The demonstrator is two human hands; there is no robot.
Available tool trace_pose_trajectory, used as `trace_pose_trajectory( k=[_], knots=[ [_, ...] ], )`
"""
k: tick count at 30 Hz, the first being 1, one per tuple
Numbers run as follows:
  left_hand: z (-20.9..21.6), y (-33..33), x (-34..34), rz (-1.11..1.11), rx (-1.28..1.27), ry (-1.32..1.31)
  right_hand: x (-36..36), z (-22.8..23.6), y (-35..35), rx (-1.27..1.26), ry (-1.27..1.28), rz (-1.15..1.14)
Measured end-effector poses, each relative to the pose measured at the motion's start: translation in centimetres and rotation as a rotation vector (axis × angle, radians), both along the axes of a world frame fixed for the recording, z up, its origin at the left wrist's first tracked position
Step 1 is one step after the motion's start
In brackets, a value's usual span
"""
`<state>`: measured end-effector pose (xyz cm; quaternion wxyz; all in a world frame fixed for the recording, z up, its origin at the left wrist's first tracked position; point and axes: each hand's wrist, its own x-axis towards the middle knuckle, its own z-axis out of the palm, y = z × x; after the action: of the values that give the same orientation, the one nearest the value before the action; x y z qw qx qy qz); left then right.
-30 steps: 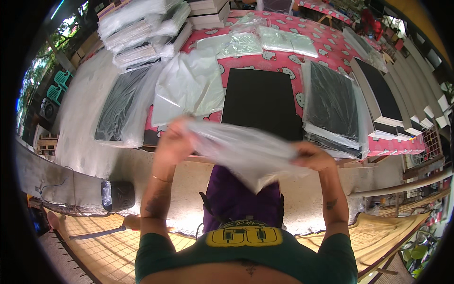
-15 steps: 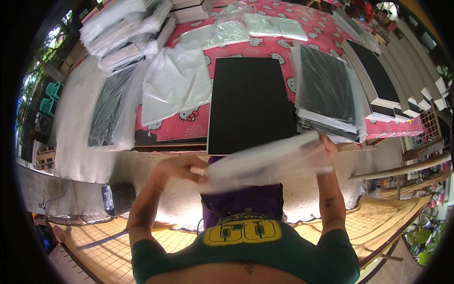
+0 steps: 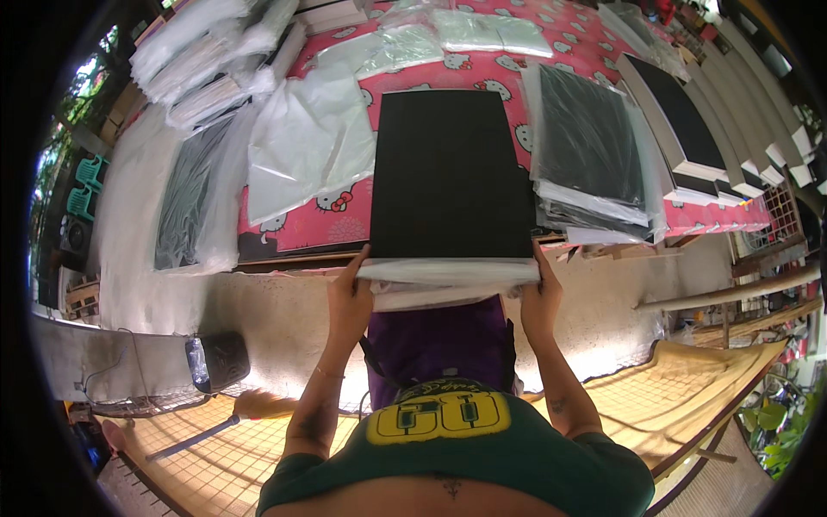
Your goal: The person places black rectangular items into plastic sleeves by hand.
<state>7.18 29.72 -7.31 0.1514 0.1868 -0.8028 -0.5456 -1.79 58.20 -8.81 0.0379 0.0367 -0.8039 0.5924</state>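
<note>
A large flat black board [image 3: 450,172] lies at the middle of the table's near side, reaching toward me. Against its near edge is a clear plastic bag [image 3: 448,284], bunched into a band across the board's width. My left hand [image 3: 350,297] grips the left end of this bag, the thumb side by the board's near left corner. At the opposite end my right hand [image 3: 540,297] grips it in the same way. Parts of both hands' fingers are hidden under the plastic.
Empty clear bags [image 3: 310,142] lie left of the board. To its right is a stack of bagged black boards [image 3: 590,151]; beyond stand piles of unbagged ones [image 3: 676,121]. Bagged stacks [image 3: 202,52] rise at the far left. A pink patterned cloth [image 3: 301,220] covers the table.
The plastic bag, slanted and blurred before, now lies level along the black board's near edge. My left hand has moved slightly up and right, my right hand left and down.
</note>
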Motion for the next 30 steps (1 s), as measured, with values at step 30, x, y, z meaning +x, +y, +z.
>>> trace_pose_trajectory(
  k=[30],
  knots=[
    [18.1, -6.8, -4.5, -0.288, 1.069, 0.845, -7.3, 20.0, -2.3, -0.919, 0.141, 0.620]
  ],
)
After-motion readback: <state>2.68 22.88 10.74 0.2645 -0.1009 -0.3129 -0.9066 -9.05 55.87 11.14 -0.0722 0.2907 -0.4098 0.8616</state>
